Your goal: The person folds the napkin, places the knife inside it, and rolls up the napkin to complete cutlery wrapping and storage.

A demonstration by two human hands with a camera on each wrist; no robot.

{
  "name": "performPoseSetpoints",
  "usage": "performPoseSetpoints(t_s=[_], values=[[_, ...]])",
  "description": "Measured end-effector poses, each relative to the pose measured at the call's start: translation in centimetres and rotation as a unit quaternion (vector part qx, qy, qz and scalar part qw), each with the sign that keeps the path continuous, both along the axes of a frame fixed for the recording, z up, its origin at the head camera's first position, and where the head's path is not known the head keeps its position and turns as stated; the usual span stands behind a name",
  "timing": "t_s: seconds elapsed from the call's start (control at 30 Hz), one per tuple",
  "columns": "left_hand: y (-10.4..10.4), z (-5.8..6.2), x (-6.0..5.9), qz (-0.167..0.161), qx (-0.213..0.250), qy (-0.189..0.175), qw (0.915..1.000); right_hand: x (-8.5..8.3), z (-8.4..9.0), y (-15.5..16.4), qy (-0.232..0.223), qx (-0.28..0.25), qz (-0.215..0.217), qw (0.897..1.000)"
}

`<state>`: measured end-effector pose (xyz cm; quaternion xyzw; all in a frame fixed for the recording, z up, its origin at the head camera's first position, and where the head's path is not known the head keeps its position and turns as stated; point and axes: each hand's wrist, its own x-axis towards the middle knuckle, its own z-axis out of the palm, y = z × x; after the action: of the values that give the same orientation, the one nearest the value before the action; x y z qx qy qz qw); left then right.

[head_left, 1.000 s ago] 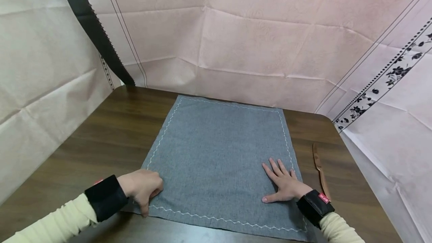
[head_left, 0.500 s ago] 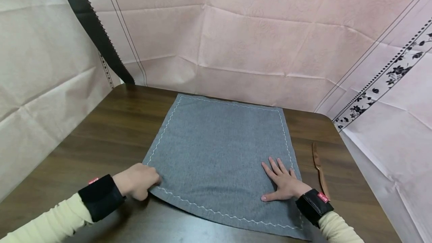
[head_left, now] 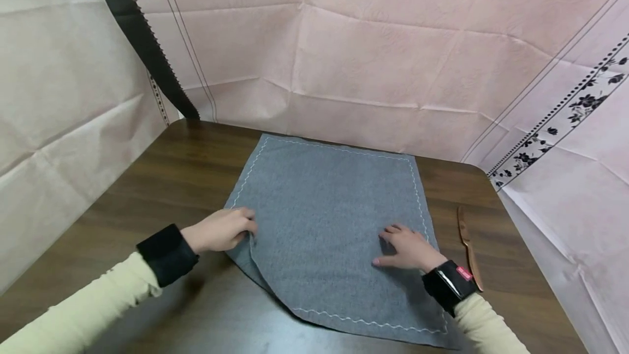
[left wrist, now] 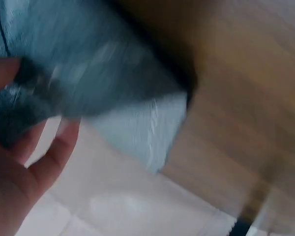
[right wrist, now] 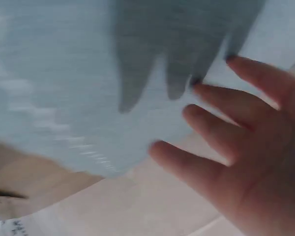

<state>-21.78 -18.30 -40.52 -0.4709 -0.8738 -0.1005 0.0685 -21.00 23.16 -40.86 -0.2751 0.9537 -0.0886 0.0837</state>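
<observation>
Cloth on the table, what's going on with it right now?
A person is folding a grey cloth on a wooden table. The left hand pinches the near left corner and has it lifted and turned in over the cloth. The right hand rests on the cloth's right side, fingers slightly bent, holding it down. A wooden knife lies on the table to the right, untouched.
</observation>
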Motion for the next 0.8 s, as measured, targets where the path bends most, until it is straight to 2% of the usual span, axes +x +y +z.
performPoseSetpoints(t_s=[0.07,0.13,0.17,0.23,0.3,0.37,0.5,0.6,0.7,0.8], values=[[1.0,-1.0,-0.6,-0.007,0.004,0.031,0.9995,-0.6,0.2,-2.1,0.041,-0.030,0.037,0.998],[1.9,-1.8,-1.1,-0.010,0.001,0.055,0.9985,-1.2,0.2,-4.7,0.044,-0.069,0.083,0.993],[2.4,-2.0,-1.3,-0.011,0.001,0.062,0.9980,-1.6,0.0,-6.2,0.031,-0.089,0.106,0.990],[3.1,-2.4,-1.4,-0.005,-0.001,0.073,0.9973,-2.0,0.2,-9.3,-0.023,-0.120,0.131,0.984],[3.7,-2.6,-1.4,0.017,-0.008,0.083,0.9964,-2.6,0.0,-12.0,-0.063,-0.142,0.150,0.976],[3.6,-2.7,-1.0,0.056,-0.019,0.095,0.9937,-3.2,-0.2,-14.6,-0.099,-0.157,0.142,0.972],[3.1,-2.7,-0.2,0.123,-0.058,0.127,0.9824,-4.0,-0.4,-18.3,-0.135,-0.155,0.075,0.976],[2.9,-2.8,0.3,0.139,-0.075,0.152,0.9757,-4.5,-0.4,-19.8,-0.129,-0.137,0.035,0.982],[2.5,-3.0,0.7,0.141,-0.079,0.170,0.9721,-4.7,-0.4,-21.2,-0.111,-0.113,0.027,0.987],[2.3,-2.9,1.2,0.139,-0.078,0.168,0.9729,-4.6,-0.5,-22.2,-0.092,-0.104,0.023,0.990]])
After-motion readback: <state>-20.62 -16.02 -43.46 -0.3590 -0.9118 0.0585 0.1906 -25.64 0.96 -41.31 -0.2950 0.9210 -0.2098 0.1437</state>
